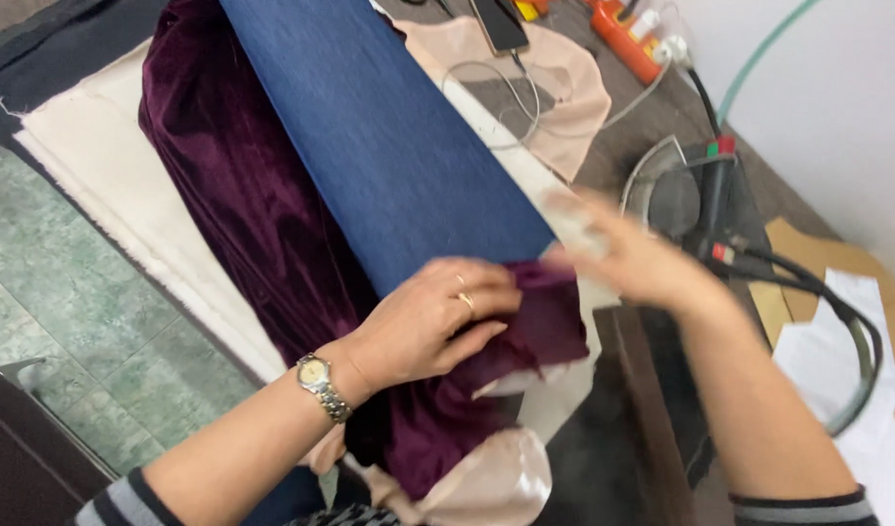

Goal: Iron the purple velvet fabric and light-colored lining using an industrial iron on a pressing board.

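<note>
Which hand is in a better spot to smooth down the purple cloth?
Probably the left hand: it already lies flat on the purple velvet cloth, beside the blue fabric. The right hand is blurred, past the blue fabric's edge.

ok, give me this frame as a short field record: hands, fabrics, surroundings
left hand: left hand flat on the purple velvet fabric, fingers at the edge of the blue fabric; wristwatch and ring on it
right hand: right hand blurred by motion, over the cream padded cover edge beside the blue fabric; grip unclear
layers: blue over purple velvet, over cream cover
nearby: iron with cables to the right, phone at the top, paper pieces at far right
</note>
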